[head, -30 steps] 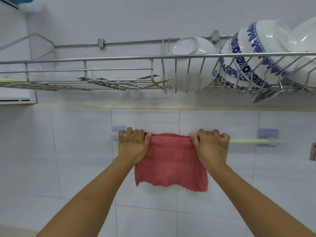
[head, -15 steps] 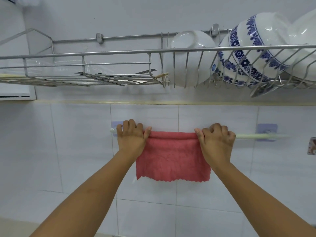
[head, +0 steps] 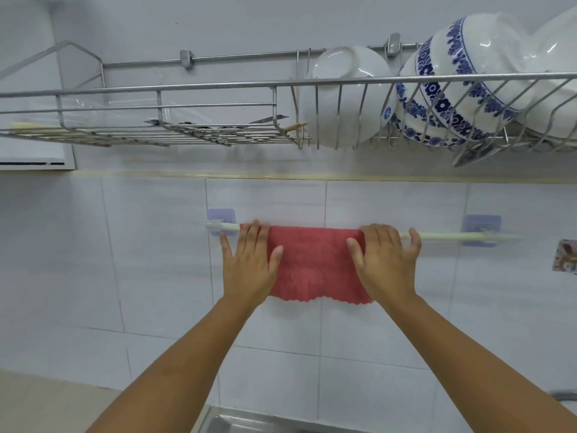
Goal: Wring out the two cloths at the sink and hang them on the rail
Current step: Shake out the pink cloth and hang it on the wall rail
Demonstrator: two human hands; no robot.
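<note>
Hanging over rail (head: 443,236): red cloth (head: 315,264), between flat, spread fingers (head: 254,234) of both hands.

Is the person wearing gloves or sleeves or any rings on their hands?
No. The left hand and the right hand are both bare, with no gloves and no rings that show. Both forearms are bare too, right down to the bottom edge of the picture, so no sleeves, watch or bracelet can be seen. The fingernails look short and plain.

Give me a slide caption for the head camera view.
Both hands, left hand and right hand, smooth a red cloth draped over the wall rail.
</note>
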